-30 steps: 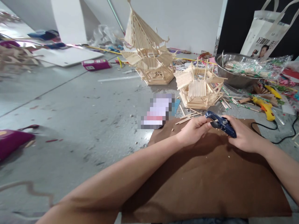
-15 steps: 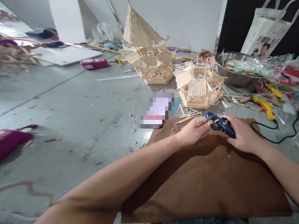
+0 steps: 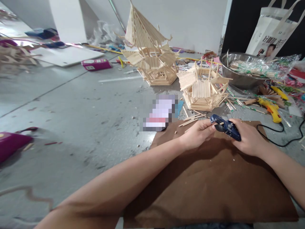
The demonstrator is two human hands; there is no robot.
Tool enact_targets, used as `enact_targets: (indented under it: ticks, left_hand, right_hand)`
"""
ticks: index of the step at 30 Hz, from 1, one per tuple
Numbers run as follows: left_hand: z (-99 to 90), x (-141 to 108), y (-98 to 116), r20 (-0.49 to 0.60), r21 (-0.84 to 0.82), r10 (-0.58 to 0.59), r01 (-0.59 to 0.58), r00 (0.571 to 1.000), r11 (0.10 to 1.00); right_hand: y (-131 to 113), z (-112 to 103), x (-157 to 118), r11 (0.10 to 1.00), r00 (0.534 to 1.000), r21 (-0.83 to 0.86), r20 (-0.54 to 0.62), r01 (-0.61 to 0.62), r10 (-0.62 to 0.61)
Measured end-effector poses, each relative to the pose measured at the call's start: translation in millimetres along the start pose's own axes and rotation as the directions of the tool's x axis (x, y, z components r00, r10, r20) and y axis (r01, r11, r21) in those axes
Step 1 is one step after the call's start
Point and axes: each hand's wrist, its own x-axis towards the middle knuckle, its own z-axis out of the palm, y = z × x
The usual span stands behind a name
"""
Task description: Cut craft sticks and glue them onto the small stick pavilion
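Dk. blue cutter (image 3: 230, 131) is gripped in R hand (image 3: 249, 138), above brown sheet (image 3: 214, 190); thin stick (image 3: 221, 123) is pinched in L hand (image 3: 199, 133), its tip seen at cutter. Loose sticks (image 3: 191, 120) are scattered by sheet's far edge, nr. small stick model (image 3: 201, 90).

Matt wood makes up the tower (image 3: 151, 63), the pavilion (image 3: 201, 89) and the sticks (image 3: 194, 118). The bowl (image 3: 245, 81) is smooth, shiny metal; the glue gun (image 3: 272, 109), glossy plastic. The tool (image 3: 231, 130) is scuffed. The mat (image 3: 214, 190) is dull, perhaps paper; the floor (image 3: 71, 111), smooth.
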Motion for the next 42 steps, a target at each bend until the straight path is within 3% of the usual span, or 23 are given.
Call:
enact_targets:
  ticks: [17, 22, 27, 34, 42]
  left_hand:
    - [2.3, 2, -7, -0.054, -0.017, 0.012, -0.013, 0.998, 1.0]
    - [3.5, 2, -3, -0.085, 0.029, -0.049, 0.051, 0.995, 0.998]
    - [2.1, 4, 2, -0.158, -0.081, -0.07, 0.058, 0.985, 0.995]
    - [-1.3, 7, -3, -0.164, -0.148, -0.081, 0.057, 0.983, 0.987]
    - [-5.4, 6, -3, -0.173, 0.082, -0.101, 0.117, 0.98, 0.99]
  right_hand:
    - [-7, 4, -1, 0.986, 0.986, -0.049, -0.037, -0.161, 0.16]
    - [-8, 5, 2, 0.952, 0.964, -0.155, -0.05, -0.265, 0.261]
    - [3, 0, 6, 0.926, 0.944, -0.195, -0.133, -0.324, 0.302]
    - [11, 3, 6, 0.963, 0.966, -0.121, -0.127, -0.24, 0.225]
    - [13, 7, 5, 0.991, 0.99, -0.106, -0.123, -0.084, 0.071]
